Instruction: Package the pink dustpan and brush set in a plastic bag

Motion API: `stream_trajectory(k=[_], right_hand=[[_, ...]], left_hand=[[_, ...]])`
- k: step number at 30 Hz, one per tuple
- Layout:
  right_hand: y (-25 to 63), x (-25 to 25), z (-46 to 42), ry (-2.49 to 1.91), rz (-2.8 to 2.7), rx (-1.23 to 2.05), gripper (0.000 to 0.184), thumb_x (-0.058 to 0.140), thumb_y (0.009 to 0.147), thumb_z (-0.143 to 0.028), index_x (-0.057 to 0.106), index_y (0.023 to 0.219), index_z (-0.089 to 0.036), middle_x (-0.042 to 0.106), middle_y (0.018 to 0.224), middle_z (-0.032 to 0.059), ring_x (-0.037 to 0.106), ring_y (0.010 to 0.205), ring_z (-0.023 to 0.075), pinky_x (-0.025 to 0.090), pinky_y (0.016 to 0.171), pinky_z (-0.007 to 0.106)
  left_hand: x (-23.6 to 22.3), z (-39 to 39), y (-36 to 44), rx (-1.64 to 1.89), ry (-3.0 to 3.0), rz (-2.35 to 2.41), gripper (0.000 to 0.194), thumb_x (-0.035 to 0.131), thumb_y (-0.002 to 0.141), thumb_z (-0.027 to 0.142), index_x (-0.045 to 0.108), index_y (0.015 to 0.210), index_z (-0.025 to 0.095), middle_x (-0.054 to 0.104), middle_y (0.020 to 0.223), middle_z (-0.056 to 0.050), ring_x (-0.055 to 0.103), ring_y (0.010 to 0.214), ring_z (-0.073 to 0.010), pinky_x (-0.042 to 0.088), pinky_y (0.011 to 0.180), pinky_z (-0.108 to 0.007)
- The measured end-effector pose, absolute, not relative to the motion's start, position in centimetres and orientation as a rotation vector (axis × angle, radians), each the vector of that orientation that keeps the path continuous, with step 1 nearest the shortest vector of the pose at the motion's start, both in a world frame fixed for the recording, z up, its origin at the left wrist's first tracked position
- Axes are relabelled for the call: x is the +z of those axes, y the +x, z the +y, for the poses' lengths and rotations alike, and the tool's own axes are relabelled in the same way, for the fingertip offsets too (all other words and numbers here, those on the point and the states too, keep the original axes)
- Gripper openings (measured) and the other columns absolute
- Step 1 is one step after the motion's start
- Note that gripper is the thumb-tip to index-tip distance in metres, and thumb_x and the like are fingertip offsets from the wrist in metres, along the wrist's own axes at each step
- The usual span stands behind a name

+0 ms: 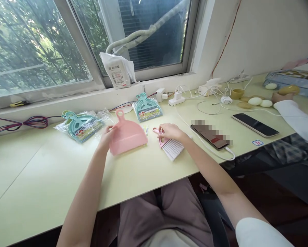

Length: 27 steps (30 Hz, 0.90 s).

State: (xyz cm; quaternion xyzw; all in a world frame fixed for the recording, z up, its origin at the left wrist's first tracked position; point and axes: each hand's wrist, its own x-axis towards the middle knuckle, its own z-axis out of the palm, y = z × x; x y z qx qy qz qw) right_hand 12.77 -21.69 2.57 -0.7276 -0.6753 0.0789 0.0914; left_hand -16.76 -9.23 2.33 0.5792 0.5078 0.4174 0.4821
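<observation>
A pink dustpan (pixel 128 132) is held by its left side in my left hand (pixel 108 137), its handle pointing toward the window. To its right, my right hand (pixel 171 132) is closed on the pink handle of a small hand brush (pixel 172 148), whose white bristles point toward me and to the right. Behind the dustpan lies a wrapped teal dustpan-and-brush set (pixel 148 108). Another teal set (pixel 83 127) in clear plastic lies to the left of my left hand. Small printed labels (pixel 146 130) show between the dustpan and the brush.
A charging phone (pixel 209 136) and a second phone (pixel 255 124) lie on the right of the table (pixel 53 178). White cables and a charger (pixel 176 98) run along the back. At the far right, another person's sleeve (pixel 295 116) reaches near pale egg-shaped objects (pixel 255 101). A white package (pixel 118 72) stands on the sill.
</observation>
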Motion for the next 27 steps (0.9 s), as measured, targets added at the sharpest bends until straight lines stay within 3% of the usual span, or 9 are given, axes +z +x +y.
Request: stream_trajectory(k=[3, 8, 13, 19, 27], right_hand=[[12.9, 2.3, -21.4, -2.191, -1.891, 0.304, 0.033, 0.071, 0.080, -0.042, 0.067, 0.107, -0.022, 0.073, 0.106, 0.0050, 0.066, 0.097, 0.0209, 0.042, 0.073, 0.027], [13.5, 2.0, -20.8, -2.247, -1.883, 0.387, 0.020, 0.069, 0.082, -0.041, 0.075, 0.085, -0.023, 0.076, 0.092, 0.0039, 0.066, 0.091, 0.0203, 0.039, 0.074, 0.027], [14.8, 2.4, -21.0, -2.157, -1.991, 0.542, 0.018, 0.069, 0.082, -0.036, 0.076, 0.087, -0.021, 0.075, 0.094, 0.0045, 0.066, 0.085, 0.0182, 0.038, 0.066, 0.025], [16.8, 2.3, -21.1, -2.073, -2.063, 0.659, 0.027, 0.079, 0.069, -0.035, 0.075, 0.091, -0.021, 0.073, 0.099, 0.0046, 0.065, 0.085, 0.0188, 0.038, 0.063, 0.024], [17.5, 0.9, -20.2, -1.825, -1.907, 0.938, 0.027, 0.078, 0.065, -0.041, 0.064, 0.062, -0.018, 0.064, 0.066, 0.0020, 0.055, 0.065, 0.0160, 0.035, 0.060, 0.027]], left_hand=[[1.2, -10.6, -15.0, 1.195, 1.336, 1.092, 0.029, 0.063, 0.066, 0.038, 0.058, 0.088, 0.020, 0.062, 0.078, 0.000, 0.058, 0.070, -0.0147, 0.044, 0.064, -0.024], [-0.2, -12.5, -13.4, 1.278, 1.369, 1.001, 0.023, 0.060, 0.070, 0.038, 0.060, 0.079, 0.017, 0.057, 0.074, 0.000, 0.052, 0.070, -0.0147, 0.040, 0.064, -0.025], [-1.0, -12.7, -12.8, 1.384, 1.318, 0.935, 0.025, 0.058, 0.072, 0.036, 0.062, 0.088, 0.018, 0.060, 0.084, -0.002, 0.053, 0.078, -0.0151, 0.041, 0.071, -0.025], [-1.9, -11.7, -13.1, 1.493, 1.230, 0.964, 0.027, 0.057, 0.075, 0.042, 0.061, 0.088, 0.018, 0.060, 0.083, -0.001, 0.054, 0.076, -0.0148, 0.042, 0.073, -0.027], [-2.3, -10.8, -13.5, 1.550, 1.224, 0.989, 0.026, 0.055, 0.078, 0.041, 0.061, 0.086, 0.017, 0.061, 0.083, -0.002, 0.055, 0.076, -0.0146, 0.043, 0.073, -0.027]])
